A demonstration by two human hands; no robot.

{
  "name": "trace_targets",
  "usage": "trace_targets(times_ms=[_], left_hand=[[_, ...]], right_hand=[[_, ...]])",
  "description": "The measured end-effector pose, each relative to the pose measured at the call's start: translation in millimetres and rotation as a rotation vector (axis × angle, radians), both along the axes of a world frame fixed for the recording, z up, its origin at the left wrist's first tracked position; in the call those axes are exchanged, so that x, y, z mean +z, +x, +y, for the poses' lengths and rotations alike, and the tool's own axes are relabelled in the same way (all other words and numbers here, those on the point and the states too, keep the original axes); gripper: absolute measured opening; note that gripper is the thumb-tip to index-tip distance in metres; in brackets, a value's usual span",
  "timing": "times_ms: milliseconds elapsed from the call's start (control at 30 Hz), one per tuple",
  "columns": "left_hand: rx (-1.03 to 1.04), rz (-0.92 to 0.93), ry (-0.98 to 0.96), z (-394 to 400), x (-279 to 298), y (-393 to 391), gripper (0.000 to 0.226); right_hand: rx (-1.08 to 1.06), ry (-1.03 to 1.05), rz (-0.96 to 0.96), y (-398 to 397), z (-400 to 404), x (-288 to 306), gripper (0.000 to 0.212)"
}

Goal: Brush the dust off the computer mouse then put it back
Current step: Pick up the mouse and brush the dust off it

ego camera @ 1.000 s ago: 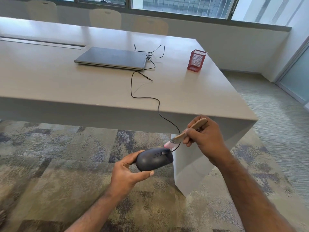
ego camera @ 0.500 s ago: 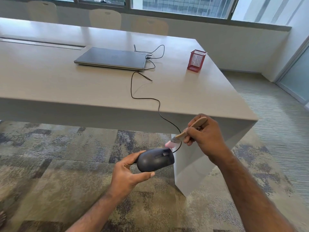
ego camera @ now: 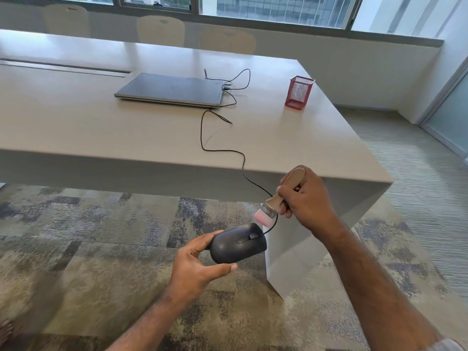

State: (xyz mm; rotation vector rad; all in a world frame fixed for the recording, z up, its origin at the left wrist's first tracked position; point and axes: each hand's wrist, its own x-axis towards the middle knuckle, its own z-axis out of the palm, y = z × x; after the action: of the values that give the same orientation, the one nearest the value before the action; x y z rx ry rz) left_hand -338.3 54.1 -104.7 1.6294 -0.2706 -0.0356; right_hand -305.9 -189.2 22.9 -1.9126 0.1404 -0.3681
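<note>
Beige and smooth, the long table (ego camera: 126,138) fills most of the head view, its near edge running across the middle and its end panel dropping to a patterned grey and tan carpet (ego camera: 101,262). Three pale chairs (ego camera: 160,30) stand along its far side below a band of windows (ego camera: 266,8). On the tabletop lies a closed grey laptop (ego camera: 169,90), and well to its right, near the table's end, stands a red mesh pen holder (ego camera: 298,92). A thin black cable (ego camera: 202,133) leaves the laptop's right side, loops over the tabletop, crosses the near edge and hangs down to the mouse. The black computer mouse (ego camera: 238,245) is off the table, held in the air in front of the table's near corner and above the carpet, its buttons and scroll wheel turned up and to the right. The person's left hand (ego camera: 197,267) grips it at the rear, fingers curled over the far side and the thumb pressed along the near side. The right hand (ego camera: 307,198) is closed round the wooden handle of a small brush (ego camera: 273,203), with fingers wrapped about the shaft. The brush slants down to the left, and its pink bristles sit just above the front end of the mouse; whether they touch it cannot be told.
</note>
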Motion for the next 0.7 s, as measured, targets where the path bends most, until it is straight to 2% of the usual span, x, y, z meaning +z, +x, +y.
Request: trace_targets(times_ms=[167,367,567,700], left_hand=[[-0.014,-0.019,0.014,0.2,-1.0,0.7,0.072],[0.003,-0.047,0.050,-0.2,-1.4,0.4,0.069],[0.007,-0.052,0.041,-2.1,-3.2,2.0,0.069],[0.004,-0.056,0.067,-1.6,-1.6,1.3,0.069]], right_hand=[[0.085,-0.009,0.040,3.6,11.8,1.3,0.012],[0.038,-0.116,0.100,7.9,2.3,-4.6,0.012],[0.079,0.015,0.097,12.5,12.4,3.7,0.011],[0.103,-0.086,0.164,14.7,17.0,3.1,0.006]])
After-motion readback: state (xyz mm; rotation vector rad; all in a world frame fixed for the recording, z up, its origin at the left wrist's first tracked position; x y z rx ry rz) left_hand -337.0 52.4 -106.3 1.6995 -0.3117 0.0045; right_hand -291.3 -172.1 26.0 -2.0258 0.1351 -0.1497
